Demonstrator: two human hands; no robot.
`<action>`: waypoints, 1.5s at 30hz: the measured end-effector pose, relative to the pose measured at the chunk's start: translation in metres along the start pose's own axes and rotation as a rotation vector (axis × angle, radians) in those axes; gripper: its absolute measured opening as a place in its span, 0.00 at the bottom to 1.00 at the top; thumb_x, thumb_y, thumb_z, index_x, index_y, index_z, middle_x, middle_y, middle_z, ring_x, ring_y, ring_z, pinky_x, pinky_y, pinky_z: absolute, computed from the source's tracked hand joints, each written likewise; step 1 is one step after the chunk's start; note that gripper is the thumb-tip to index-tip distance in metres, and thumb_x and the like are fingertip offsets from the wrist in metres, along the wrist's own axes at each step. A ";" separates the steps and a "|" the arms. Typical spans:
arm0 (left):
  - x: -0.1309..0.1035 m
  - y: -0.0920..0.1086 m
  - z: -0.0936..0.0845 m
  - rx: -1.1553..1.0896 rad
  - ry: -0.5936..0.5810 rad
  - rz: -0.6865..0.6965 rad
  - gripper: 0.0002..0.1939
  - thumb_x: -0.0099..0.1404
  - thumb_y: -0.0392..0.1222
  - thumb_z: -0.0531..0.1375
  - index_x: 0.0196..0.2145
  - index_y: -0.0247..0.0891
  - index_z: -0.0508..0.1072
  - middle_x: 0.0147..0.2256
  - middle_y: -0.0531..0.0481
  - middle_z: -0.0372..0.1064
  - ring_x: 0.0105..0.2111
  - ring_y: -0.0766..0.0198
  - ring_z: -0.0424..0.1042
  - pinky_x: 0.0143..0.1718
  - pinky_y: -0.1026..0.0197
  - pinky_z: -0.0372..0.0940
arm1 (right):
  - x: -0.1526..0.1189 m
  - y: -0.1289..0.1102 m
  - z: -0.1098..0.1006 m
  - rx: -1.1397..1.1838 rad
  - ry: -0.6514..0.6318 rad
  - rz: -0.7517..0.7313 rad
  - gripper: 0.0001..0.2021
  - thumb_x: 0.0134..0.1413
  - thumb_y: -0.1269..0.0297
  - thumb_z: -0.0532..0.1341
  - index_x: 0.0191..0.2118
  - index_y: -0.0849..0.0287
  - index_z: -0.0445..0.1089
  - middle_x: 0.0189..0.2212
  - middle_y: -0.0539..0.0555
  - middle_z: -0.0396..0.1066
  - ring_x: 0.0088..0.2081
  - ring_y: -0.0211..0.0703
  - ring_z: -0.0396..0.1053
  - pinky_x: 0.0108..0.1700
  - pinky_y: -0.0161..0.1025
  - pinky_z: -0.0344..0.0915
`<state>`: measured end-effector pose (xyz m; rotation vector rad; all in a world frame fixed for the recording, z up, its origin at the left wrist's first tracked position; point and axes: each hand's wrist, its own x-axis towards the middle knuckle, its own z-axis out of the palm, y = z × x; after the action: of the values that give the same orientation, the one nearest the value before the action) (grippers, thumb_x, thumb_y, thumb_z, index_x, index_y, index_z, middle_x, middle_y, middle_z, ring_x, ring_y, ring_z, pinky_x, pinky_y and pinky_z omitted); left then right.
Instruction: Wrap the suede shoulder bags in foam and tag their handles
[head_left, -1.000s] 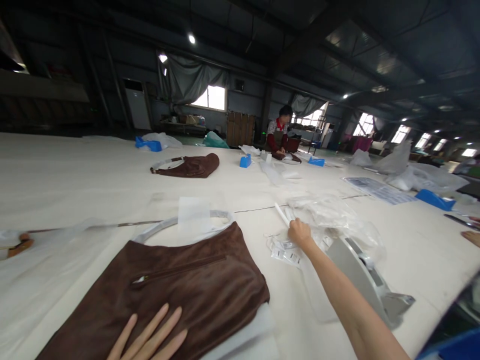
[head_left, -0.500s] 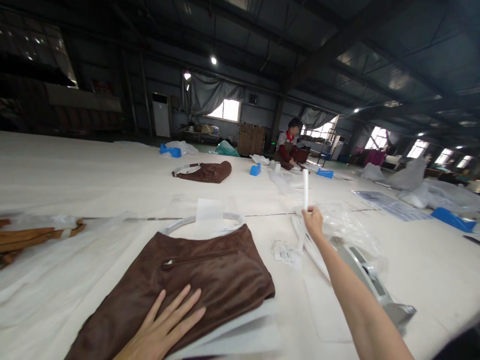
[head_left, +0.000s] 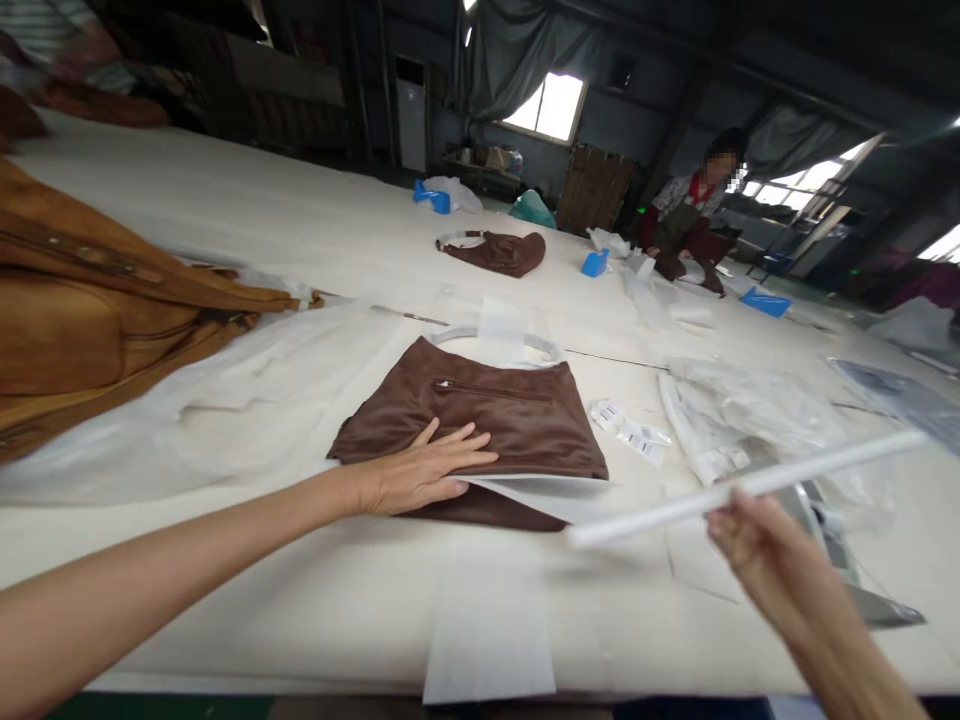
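Bare table [head_left: 300,590] under and ahead of my right fingers [head_left: 731,525], so plenty of room there. Just past them it's cluttered: tags [head_left: 630,432], crinkly plastic [head_left: 750,410], a grey dispenser [head_left: 832,540]. Left of my left fingers [head_left: 457,455], a tan bag [head_left: 90,310] blocks things.

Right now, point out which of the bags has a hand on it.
The near dark brown bag, pressed flat under the left hand; the far brown bag and tan bag lie untouched.
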<state>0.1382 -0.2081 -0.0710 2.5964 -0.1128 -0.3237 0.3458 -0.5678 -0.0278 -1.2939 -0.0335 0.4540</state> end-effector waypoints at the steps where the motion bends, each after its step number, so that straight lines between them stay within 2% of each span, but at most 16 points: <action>1: 0.000 0.002 -0.005 -0.028 -0.025 0.001 0.27 0.74 0.55 0.44 0.68 0.54 0.48 0.70 0.50 0.37 0.70 0.49 0.31 0.64 0.31 0.24 | -0.016 0.027 0.008 -0.014 -0.038 0.164 0.18 0.31 0.65 0.77 0.31 0.64 0.73 0.21 0.52 0.74 0.22 0.40 0.73 0.26 0.35 0.74; 2: 0.000 0.004 -0.011 -0.049 -0.051 0.000 0.27 0.74 0.56 0.44 0.68 0.54 0.49 0.70 0.50 0.38 0.70 0.48 0.32 0.65 0.33 0.26 | -0.029 0.053 0.020 0.001 -0.077 0.277 0.18 0.33 0.64 0.77 0.30 0.64 0.73 0.22 0.54 0.75 0.24 0.42 0.75 0.28 0.35 0.75; 5: -0.001 0.009 -0.028 -0.076 -0.121 -0.008 0.28 0.73 0.59 0.43 0.68 0.52 0.49 0.69 0.49 0.43 0.69 0.48 0.38 0.67 0.39 0.32 | -0.056 0.110 0.067 0.095 -0.124 0.443 0.19 0.33 0.61 0.78 0.30 0.63 0.72 0.25 0.55 0.77 0.25 0.41 0.76 0.28 0.33 0.74; 8: -0.001 0.011 -0.037 -0.062 -0.151 0.024 0.31 0.73 0.60 0.43 0.68 0.51 0.46 0.68 0.49 0.49 0.69 0.51 0.42 0.67 0.42 0.35 | -0.079 0.132 0.111 0.122 -0.185 0.518 0.21 0.32 0.58 0.78 0.29 0.64 0.71 0.24 0.55 0.77 0.24 0.39 0.74 0.26 0.32 0.72; 10: -0.002 0.012 -0.037 -0.045 -0.164 0.033 0.32 0.72 0.61 0.44 0.69 0.51 0.45 0.68 0.48 0.48 0.69 0.50 0.41 0.67 0.43 0.35 | -0.092 0.132 0.124 0.096 -0.295 0.528 0.20 0.36 0.55 0.76 0.28 0.65 0.71 0.23 0.55 0.75 0.22 0.39 0.73 0.25 0.33 0.71; 12: -0.003 0.012 -0.033 -0.035 -0.175 0.013 0.33 0.71 0.63 0.45 0.69 0.52 0.45 0.69 0.49 0.43 0.69 0.49 0.37 0.67 0.40 0.33 | -0.099 0.123 0.123 0.072 -0.384 0.442 0.18 0.41 0.54 0.74 0.30 0.64 0.73 0.24 0.55 0.75 0.24 0.41 0.73 0.25 0.35 0.70; 13: -0.003 0.012 -0.030 -0.035 -0.172 -0.003 0.34 0.71 0.64 0.46 0.69 0.53 0.44 0.70 0.49 0.40 0.70 0.48 0.34 0.67 0.38 0.32 | -0.098 0.116 0.119 0.066 -0.391 0.343 0.17 0.43 0.54 0.73 0.31 0.63 0.74 0.27 0.55 0.75 0.27 0.43 0.74 0.28 0.37 0.71; 16: -0.003 0.011 -0.021 -0.032 -0.136 -0.037 0.35 0.70 0.66 0.46 0.69 0.54 0.42 0.71 0.49 0.32 0.70 0.47 0.27 0.65 0.32 0.25 | -0.078 0.095 0.105 0.027 -0.313 -0.073 0.15 0.46 0.54 0.70 0.36 0.59 0.76 0.41 0.57 0.77 0.45 0.49 0.73 0.47 0.42 0.69; 18: -0.003 0.009 -0.017 -0.019 -0.110 -0.044 0.35 0.70 0.66 0.45 0.68 0.56 0.41 0.71 0.51 0.31 0.69 0.47 0.26 0.63 0.30 0.21 | -0.058 0.084 0.098 -0.096 -0.294 -0.229 0.16 0.49 0.52 0.68 0.40 0.57 0.77 0.48 0.58 0.75 0.51 0.51 0.69 0.54 0.45 0.64; 21: -0.002 0.003 -0.013 0.004 -0.088 -0.030 0.32 0.71 0.64 0.44 0.68 0.59 0.40 0.70 0.54 0.31 0.69 0.48 0.28 0.63 0.29 0.21 | -0.036 0.080 0.094 -0.344 -0.357 -0.170 0.21 0.50 0.49 0.67 0.44 0.59 0.76 0.43 0.59 0.76 0.46 0.53 0.70 0.50 0.47 0.65; 25: -0.001 -0.007 -0.006 0.043 -0.058 -0.004 0.31 0.72 0.63 0.44 0.68 0.59 0.40 0.70 0.53 0.32 0.69 0.47 0.29 0.63 0.28 0.24 | -0.036 0.093 0.090 -0.458 -0.399 -0.085 0.23 0.49 0.48 0.67 0.45 0.61 0.76 0.44 0.60 0.76 0.48 0.55 0.69 0.52 0.48 0.64; 29: 0.001 -0.010 -0.004 0.041 -0.016 -0.007 0.30 0.72 0.60 0.45 0.68 0.58 0.44 0.70 0.52 0.36 0.69 0.46 0.32 0.63 0.27 0.26 | -0.048 0.113 0.094 -0.234 -0.417 0.077 0.24 0.47 0.51 0.69 0.46 0.62 0.75 0.47 0.61 0.75 0.51 0.57 0.71 0.54 0.49 0.63; 33: 0.002 -0.010 -0.008 -0.036 -0.006 -0.019 0.27 0.73 0.58 0.44 0.67 0.59 0.48 0.69 0.52 0.42 0.69 0.46 0.35 0.63 0.27 0.29 | -0.047 0.137 0.127 0.198 -0.393 0.283 0.20 0.43 0.55 0.72 0.40 0.61 0.71 0.46 0.59 0.76 0.49 0.55 0.73 0.50 0.49 0.68; 37: -0.001 -0.016 -0.006 -0.039 0.005 0.011 0.26 0.74 0.58 0.44 0.67 0.61 0.49 0.70 0.53 0.40 0.69 0.46 0.34 0.63 0.28 0.27 | -0.035 0.157 0.164 0.457 -0.391 0.210 0.20 0.43 0.58 0.73 0.40 0.58 0.69 0.44 0.54 0.76 0.50 0.50 0.72 0.51 0.47 0.69; 41: -0.001 -0.020 -0.004 -0.047 0.028 0.047 0.26 0.74 0.57 0.43 0.67 0.59 0.48 0.70 0.51 0.39 0.69 0.45 0.33 0.63 0.27 0.26 | -0.030 0.163 0.169 0.425 -0.341 0.199 0.23 0.41 0.54 0.74 0.40 0.58 0.67 0.45 0.55 0.75 0.48 0.48 0.73 0.50 0.46 0.71; 45: 0.000 -0.010 -0.010 -0.071 -0.009 -0.013 0.27 0.73 0.60 0.43 0.67 0.59 0.49 0.70 0.52 0.41 0.69 0.46 0.33 0.63 0.28 0.27 | -0.038 0.158 0.157 0.263 -0.222 0.288 0.26 0.36 0.51 0.76 0.36 0.60 0.67 0.33 0.53 0.76 0.34 0.41 0.75 0.37 0.37 0.74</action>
<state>0.1414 -0.1948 -0.0674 2.5267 -0.0867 -0.3385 0.2200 -0.4054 -0.1211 -0.9877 0.0265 0.8200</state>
